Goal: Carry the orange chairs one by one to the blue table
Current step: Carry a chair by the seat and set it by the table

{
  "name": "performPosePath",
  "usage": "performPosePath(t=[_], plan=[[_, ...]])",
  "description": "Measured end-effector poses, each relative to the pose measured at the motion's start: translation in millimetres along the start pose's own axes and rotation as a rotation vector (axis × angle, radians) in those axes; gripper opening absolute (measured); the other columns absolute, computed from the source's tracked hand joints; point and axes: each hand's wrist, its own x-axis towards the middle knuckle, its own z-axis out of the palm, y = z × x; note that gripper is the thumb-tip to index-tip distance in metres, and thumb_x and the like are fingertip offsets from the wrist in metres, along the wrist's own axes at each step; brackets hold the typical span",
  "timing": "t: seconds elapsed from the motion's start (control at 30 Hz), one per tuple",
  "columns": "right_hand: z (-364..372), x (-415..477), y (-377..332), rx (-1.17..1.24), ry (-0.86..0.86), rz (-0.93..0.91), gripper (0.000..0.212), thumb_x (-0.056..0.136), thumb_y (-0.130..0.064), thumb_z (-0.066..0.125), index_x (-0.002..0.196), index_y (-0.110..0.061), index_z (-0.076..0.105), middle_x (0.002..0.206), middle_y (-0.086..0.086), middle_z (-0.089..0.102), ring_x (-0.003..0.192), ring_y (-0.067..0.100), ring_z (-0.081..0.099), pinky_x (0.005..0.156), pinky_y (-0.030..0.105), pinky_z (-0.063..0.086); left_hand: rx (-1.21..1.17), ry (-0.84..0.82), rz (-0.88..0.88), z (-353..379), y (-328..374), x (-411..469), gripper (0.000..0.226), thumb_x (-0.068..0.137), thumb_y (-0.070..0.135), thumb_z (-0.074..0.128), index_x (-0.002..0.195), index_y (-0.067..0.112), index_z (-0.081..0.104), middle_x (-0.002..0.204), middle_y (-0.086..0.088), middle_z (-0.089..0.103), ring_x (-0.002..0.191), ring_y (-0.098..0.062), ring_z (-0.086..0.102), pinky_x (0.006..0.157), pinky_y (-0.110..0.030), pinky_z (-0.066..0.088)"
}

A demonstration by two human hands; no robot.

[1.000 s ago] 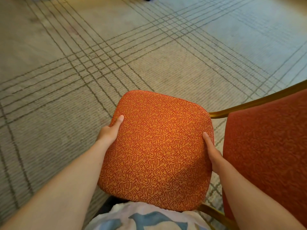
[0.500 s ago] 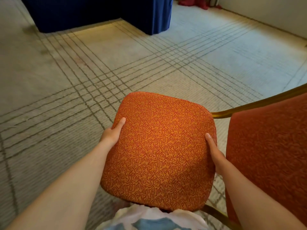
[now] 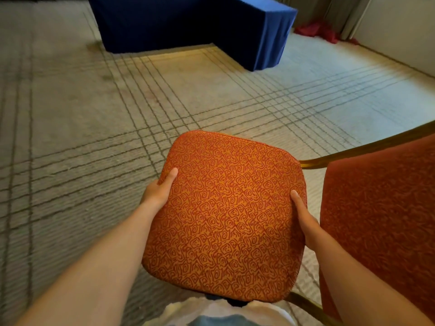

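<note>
A person's left hand (image 3: 156,193) and right hand (image 3: 306,221) clasp the orange chair (image 3: 223,217) by its seat edges, thumbs on top, other fingers hidden beneath. The blue table (image 3: 188,22) stands well ahead.

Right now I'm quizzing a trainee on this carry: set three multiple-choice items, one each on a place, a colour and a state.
1. Where is the table from the chair? A touching it; B ahead, across the carpet; C beneath it.
2. The table is: A blue; B green; C white.
3. What grips the chair? A one hand only; B neither hand; C both hands.

B: bare carpet lies between them.
A: it is draped in blue down to the floor.
C: the left hand and right hand each grip a side of the seat, thumbs on top.
</note>
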Motion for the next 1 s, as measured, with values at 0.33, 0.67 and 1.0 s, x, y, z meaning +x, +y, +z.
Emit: performPosePath(t=[0.33, 0.67, 1.0], plan=[[134.3, 135.7, -149.5, -0.123, -0.116, -0.018, 0.094, 0.074, -0.077, 0.054, 0.146, -0.019, 0.041, 0.142, 0.010, 0.052, 0.129, 0.030, 0.048, 0.114, 0.045, 0.032, -0.049, 0.124, -0.141, -54.6, 54.0, 166.4, 0.093, 0.070, 0.086, 0.043, 0.120, 0.011, 0.065, 0.120, -0.020, 0.064, 0.110, -0.034, 0.060, 0.085, -0.033, 0.043], [277.8, 244.5, -260.4, -0.218, -0.292, -0.007, 0.083, 0.079, -0.074, 0.052, 0.142, -0.021, 0.049, 0.132, 0.010, 0.060, 0.120, 0.030, 0.056, 0.110, 0.048, 0.038, -0.112, 0.265, -0.257, -118.8, 78.4, 303.3, 0.090, 0.072, 0.084, 0.044, 0.116, 0.010, 0.067, 0.117, -0.020, 0.066, 0.109, -0.033, 0.061, 0.080, -0.031, 0.040], [451.7, 325.5, -330.5, -0.282, -0.273, 0.053, 0.091, 0.071, -0.080, 0.054, 0.141, -0.022, 0.050, 0.134, 0.011, 0.059, 0.121, 0.033, 0.055, 0.110, 0.050, 0.039, -0.091, 0.265, -0.324, -213.5, 82.4, 472.8, 0.091, 0.071, 0.085, 0.043, 0.113, 0.008, 0.068, 0.115, -0.020, 0.066, 0.108, -0.033, 0.061, 0.078, -0.031, 0.040]])
